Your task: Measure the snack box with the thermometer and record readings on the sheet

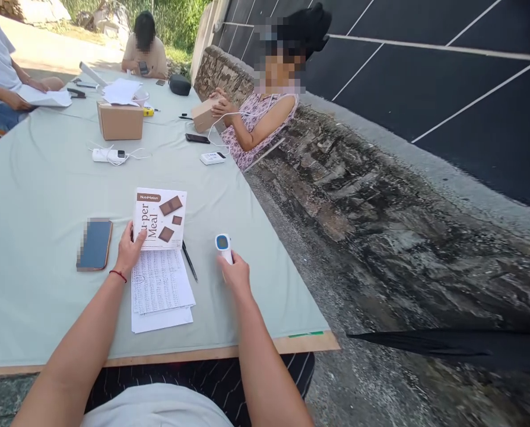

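Note:
My left hand (131, 246) grips the left side of a white box (169, 228) printed with brown chocolate pieces and the word "Meal". The thumb lies across its front. Under the box's lower edge are sheets of printed paper (162, 290), partly covered by it. My right hand (235, 273) is wrapped round the handle of a white infrared thermometer (222, 244) with a blue-rimmed screen. Between the papers and that hand lies a black pen (190, 261). Left of my left hand rests a dark phone (94, 244) with a brown edge.
Farther up the cloth-covered table (37, 237) are a white device with cables (108, 155), a cardboard box (120, 121), a black phone (197, 138) and a white power bank (212, 158). A person at right holds a carton (206, 114). Two others sit at the far end and left.

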The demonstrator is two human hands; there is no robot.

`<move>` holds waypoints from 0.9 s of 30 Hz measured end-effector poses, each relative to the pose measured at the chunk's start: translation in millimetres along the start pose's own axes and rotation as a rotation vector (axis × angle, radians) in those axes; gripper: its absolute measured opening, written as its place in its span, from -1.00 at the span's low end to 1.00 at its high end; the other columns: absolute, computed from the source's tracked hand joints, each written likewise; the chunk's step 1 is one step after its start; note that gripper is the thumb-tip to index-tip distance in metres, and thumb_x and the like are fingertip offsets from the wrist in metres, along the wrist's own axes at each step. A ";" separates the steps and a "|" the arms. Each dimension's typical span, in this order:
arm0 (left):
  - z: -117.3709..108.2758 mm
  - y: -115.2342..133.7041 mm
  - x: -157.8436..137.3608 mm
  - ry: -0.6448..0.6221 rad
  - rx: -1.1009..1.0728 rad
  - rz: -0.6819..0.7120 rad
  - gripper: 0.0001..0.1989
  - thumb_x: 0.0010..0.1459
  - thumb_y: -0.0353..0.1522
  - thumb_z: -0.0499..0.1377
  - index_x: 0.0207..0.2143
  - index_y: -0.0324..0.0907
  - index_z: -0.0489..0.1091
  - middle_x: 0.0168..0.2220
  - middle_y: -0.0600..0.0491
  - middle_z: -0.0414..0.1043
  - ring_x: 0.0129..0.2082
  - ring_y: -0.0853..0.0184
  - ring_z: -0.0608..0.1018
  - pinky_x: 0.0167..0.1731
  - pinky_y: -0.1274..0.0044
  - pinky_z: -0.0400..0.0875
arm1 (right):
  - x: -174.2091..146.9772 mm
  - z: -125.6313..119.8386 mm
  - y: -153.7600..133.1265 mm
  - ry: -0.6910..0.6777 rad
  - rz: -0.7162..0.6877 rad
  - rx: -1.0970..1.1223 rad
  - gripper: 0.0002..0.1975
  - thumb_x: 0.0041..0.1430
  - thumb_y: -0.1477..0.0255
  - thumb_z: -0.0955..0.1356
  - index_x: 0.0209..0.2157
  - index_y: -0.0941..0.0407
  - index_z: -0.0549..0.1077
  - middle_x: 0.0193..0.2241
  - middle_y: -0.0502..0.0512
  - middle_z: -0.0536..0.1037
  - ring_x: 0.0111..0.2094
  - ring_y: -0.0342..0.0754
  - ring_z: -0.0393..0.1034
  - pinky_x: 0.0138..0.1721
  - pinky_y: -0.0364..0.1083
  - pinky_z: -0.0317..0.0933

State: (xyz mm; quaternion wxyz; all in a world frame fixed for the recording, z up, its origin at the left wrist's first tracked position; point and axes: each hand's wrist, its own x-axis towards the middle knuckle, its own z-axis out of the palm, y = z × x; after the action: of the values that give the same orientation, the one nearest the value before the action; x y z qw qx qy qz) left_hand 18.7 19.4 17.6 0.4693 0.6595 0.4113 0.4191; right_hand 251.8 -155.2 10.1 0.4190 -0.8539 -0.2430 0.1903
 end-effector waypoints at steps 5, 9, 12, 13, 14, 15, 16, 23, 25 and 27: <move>-4.8 -0.4 1.8 -0.045 -0.036 -0.013 -0.40 0.21 0.03 0.12 0.14 -0.17 0.33 0.13 -0.11 0.42 0.13 0.07 0.44 0.10 0.30 0.30 | -56.2 44.0 -39.3 -0.150 -0.053 0.726 -0.59 -0.04 0.03 0.39 -0.48 0.11 0.33 -0.58 -0.04 0.31 -0.53 -0.13 0.14 -0.48 -0.13 0.06; -8.7 -2.8 5.5 -0.079 -0.046 -0.019 -0.40 0.23 0.02 0.10 0.16 -0.17 0.31 0.14 -0.10 0.41 0.12 0.08 0.45 0.11 0.30 0.31 | -83.2 69.7 -58.0 -0.239 -0.039 0.881 -0.60 -0.05 0.05 0.42 -0.46 0.12 0.38 -0.58 -0.04 0.32 -0.53 -0.13 0.16 -0.47 -0.13 0.08; -9.8 -3.7 7.7 -0.078 -0.030 -0.026 -0.39 0.23 0.01 0.09 0.17 -0.19 0.30 0.15 -0.11 0.41 0.13 0.08 0.44 0.12 0.29 0.29 | -90.6 76.4 -62.7 -0.293 0.025 0.897 -0.59 -0.09 0.04 0.42 -0.46 0.11 0.38 -0.59 -0.05 0.31 -0.55 -0.13 0.15 -0.50 -0.13 0.09; -9.8 -3.4 8.1 -0.076 -0.023 -0.025 -0.39 0.23 0.01 0.09 0.17 -0.19 0.30 0.14 -0.11 0.41 0.13 0.08 0.44 0.13 0.29 0.29 | -91.4 76.8 -63.8 -0.309 0.036 0.885 -0.59 -0.10 0.05 0.42 -0.47 0.11 0.37 -0.59 -0.05 0.31 -0.55 -0.14 0.14 -0.50 -0.13 0.09; -9.7 -2.9 8.4 -0.077 -0.016 -0.023 -0.40 0.24 0.00 0.08 0.17 -0.18 0.30 0.14 -0.11 0.41 0.13 0.08 0.44 0.13 0.29 0.29 | -91.5 76.7 -65.3 -0.319 0.041 0.870 -0.59 -0.11 0.05 0.42 -0.48 0.11 0.37 -0.60 -0.05 0.31 -0.55 -0.14 0.14 -0.50 -0.13 0.08; -9.6 -2.1 8.6 -0.076 -0.009 -0.018 -0.40 0.24 0.00 0.08 0.17 -0.18 0.31 0.14 -0.10 0.42 0.12 0.09 0.44 0.12 0.30 0.29 | -90.9 76.8 -67.2 -0.324 0.040 0.857 -0.59 -0.11 0.05 0.42 -0.49 0.12 0.36 -0.60 -0.06 0.30 -0.55 -0.14 0.14 -0.50 -0.13 0.08; -9.4 -1.4 8.7 -0.076 -0.004 -0.011 -0.41 0.24 0.00 0.08 0.17 -0.17 0.31 0.14 -0.10 0.42 0.12 0.09 0.44 0.12 0.30 0.30 | -89.9 77.2 -69.4 -0.327 0.032 0.848 -0.59 -0.11 0.05 0.41 -0.49 0.12 0.36 -0.61 -0.06 0.30 -0.55 -0.14 0.14 -0.50 -0.13 0.07; -9.9 0.7 12.2 -0.069 0.029 0.016 -0.47 0.25 -0.02 0.09 0.11 -0.16 0.36 0.10 -0.09 0.45 0.10 0.11 0.46 0.11 0.31 0.31 | -77.1 98.9 -83.0 -0.385 0.023 0.823 -0.57 -0.09 0.01 0.40 -0.47 0.11 0.36 -0.55 -0.03 0.36 -0.53 -0.14 0.18 -0.48 -0.13 0.10; -10.1 0.4 13.9 -0.069 0.033 -0.003 -0.47 0.25 -0.03 0.10 0.10 -0.17 0.36 0.09 -0.09 0.45 0.09 0.11 0.47 0.09 0.32 0.32 | -75.1 102.7 -84.9 -0.393 0.051 0.806 -0.56 -0.08 -0.01 0.40 -0.46 0.11 0.36 -0.54 -0.02 0.38 -0.52 -0.13 0.19 -0.47 -0.13 0.11; -9.8 0.2 15.3 -0.076 0.012 -0.003 -0.47 0.25 -0.02 0.10 0.11 -0.17 0.35 0.08 -0.10 0.46 0.06 0.12 0.49 0.05 0.33 0.35 | -74.5 101.6 -87.5 -0.386 0.066 0.791 -0.56 -0.07 -0.01 0.40 -0.47 0.11 0.36 -0.56 -0.03 0.36 -0.53 -0.14 0.19 -0.47 -0.13 0.10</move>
State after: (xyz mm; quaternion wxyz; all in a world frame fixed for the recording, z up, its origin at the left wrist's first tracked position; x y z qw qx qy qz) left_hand 14.3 36.3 22.4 0.4814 0.6771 0.3967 0.3905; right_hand 115.4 -88.3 31.3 0.6544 -0.5838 -0.1977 0.4380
